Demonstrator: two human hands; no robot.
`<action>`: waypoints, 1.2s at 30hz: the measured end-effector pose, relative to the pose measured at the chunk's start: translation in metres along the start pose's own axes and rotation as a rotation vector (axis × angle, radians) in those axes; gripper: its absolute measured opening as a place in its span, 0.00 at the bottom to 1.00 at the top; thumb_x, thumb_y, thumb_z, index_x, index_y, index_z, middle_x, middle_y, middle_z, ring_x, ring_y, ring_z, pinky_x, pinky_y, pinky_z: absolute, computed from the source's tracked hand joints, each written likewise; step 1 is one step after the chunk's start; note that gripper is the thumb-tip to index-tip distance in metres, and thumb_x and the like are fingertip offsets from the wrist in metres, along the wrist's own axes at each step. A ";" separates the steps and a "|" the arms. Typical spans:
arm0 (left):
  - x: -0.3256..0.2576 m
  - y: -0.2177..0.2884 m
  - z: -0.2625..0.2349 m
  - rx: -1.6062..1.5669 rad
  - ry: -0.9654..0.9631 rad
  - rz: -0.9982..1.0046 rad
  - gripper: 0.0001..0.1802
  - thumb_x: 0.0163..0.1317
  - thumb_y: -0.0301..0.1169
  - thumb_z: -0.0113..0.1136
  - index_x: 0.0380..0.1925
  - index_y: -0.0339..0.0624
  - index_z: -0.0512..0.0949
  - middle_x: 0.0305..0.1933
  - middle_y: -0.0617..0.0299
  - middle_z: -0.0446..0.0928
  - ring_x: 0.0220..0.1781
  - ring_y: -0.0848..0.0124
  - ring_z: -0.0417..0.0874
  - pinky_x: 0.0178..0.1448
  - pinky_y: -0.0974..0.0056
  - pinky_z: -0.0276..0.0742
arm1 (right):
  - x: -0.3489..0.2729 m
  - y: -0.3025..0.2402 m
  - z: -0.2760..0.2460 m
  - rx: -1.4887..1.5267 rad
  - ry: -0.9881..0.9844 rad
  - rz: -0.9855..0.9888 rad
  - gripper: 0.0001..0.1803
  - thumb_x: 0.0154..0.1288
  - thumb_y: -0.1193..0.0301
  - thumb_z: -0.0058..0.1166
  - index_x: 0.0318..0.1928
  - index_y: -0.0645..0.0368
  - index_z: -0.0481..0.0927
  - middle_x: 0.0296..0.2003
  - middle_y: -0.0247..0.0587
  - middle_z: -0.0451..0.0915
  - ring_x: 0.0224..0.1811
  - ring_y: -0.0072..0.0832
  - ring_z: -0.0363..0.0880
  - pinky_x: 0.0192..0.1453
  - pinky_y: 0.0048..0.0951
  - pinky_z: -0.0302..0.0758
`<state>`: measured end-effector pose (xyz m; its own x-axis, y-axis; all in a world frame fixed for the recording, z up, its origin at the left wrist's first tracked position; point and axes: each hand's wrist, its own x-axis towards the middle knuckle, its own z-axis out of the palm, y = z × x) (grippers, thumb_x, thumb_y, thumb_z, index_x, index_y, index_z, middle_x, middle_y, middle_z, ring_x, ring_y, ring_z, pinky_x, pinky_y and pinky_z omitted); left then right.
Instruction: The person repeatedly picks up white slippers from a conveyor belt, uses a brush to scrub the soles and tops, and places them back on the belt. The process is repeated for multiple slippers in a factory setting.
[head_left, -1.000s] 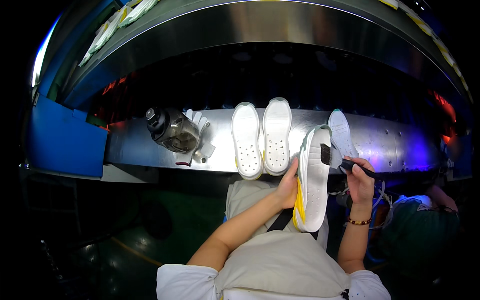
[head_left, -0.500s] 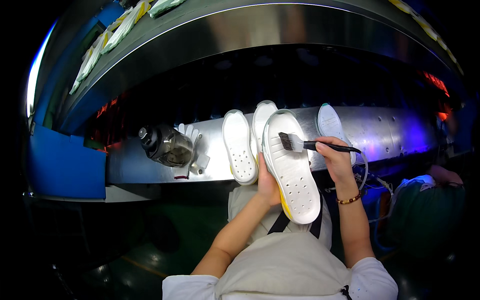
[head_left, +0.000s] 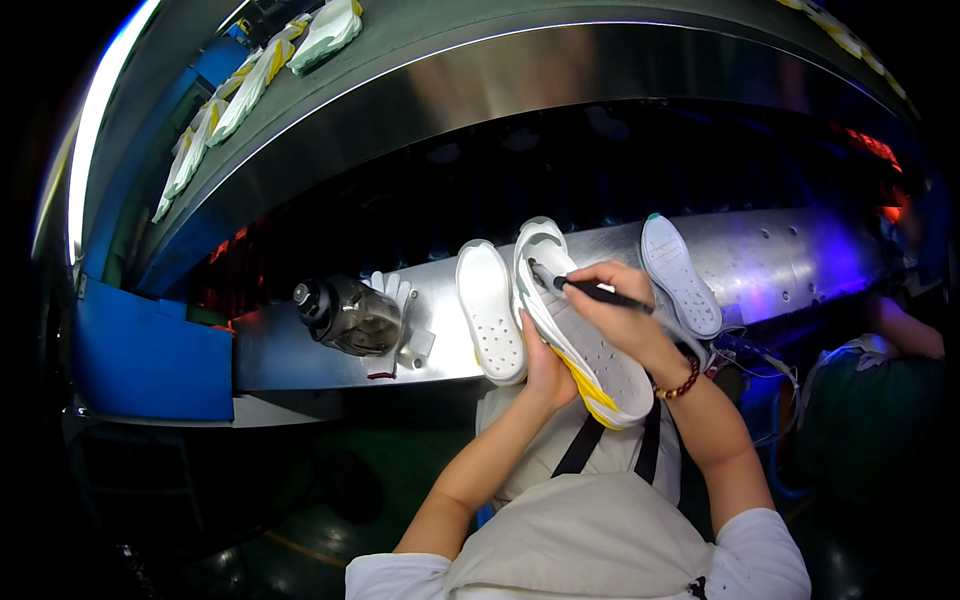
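My left hand [head_left: 548, 372] is closed around the side of a white shoe sole [head_left: 612, 378] with a yellow edge near its heel. The sole tilts over my lap, toe pointing away, its perforated inner face up. In my right hand [head_left: 620, 310] is a black-handled brush [head_left: 604, 294] with a tube running from it. The brush's tip reaches the left inside edge near the toe; my fingers hide part of it. Left of the held sole, another white sole [head_left: 490, 305] lies on the metal bench. A third sole [head_left: 680, 275] rests to the right.
On the metal bench [head_left: 770, 250] at left stand a dark bottle [head_left: 352, 315] and a white glove [head_left: 392, 287]. Beyond a dark gap, a raised conveyor [head_left: 430, 45] carries several white and yellow soles [head_left: 328, 35]. A person's arm [head_left: 905, 325] shows at right.
The brush has moved from the middle of the forefoot to the left edge near the toe. My right hand now reaches over the sole, which has tilted, and the view has shifted slightly.
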<state>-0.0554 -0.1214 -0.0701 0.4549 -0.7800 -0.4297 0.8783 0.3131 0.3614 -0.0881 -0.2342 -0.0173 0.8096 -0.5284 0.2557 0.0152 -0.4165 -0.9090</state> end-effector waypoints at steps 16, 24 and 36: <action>-0.025 0.034 0.007 0.046 -0.280 0.016 0.47 0.47 0.69 0.11 0.59 0.50 0.51 0.57 0.53 0.60 0.54 0.53 0.66 0.55 0.48 0.62 | -0.003 -0.036 -0.045 0.477 -0.272 0.184 0.09 0.48 0.76 0.56 0.32 0.63 0.78 0.25 0.37 0.78 0.24 0.18 0.75 0.29 0.15 0.72; -0.027 0.037 0.019 -0.119 -0.253 0.121 0.40 0.54 0.63 0.22 0.58 0.47 0.53 0.58 0.55 0.60 0.55 0.60 0.65 0.57 0.57 0.63 | -0.013 -0.041 -0.046 0.587 -0.479 0.061 0.09 0.46 0.76 0.58 0.31 0.64 0.78 0.26 0.40 0.78 0.27 0.21 0.76 0.33 0.17 0.73; -0.017 0.058 0.037 0.272 -0.389 0.429 0.47 0.48 0.69 0.15 0.57 0.45 0.55 0.46 0.46 0.68 0.44 0.55 0.74 0.46 0.53 0.72 | -0.011 -0.035 -0.057 0.496 -0.390 0.083 0.11 0.46 0.79 0.56 0.34 0.63 0.78 0.31 0.42 0.78 0.35 0.26 0.76 0.42 0.23 0.72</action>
<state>-0.0182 -0.1099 -0.0109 0.6262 -0.7714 0.1137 0.5378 0.5329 0.6533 -0.1315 -0.2563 0.0301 0.9725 -0.1971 0.1242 0.1376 0.0553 -0.9889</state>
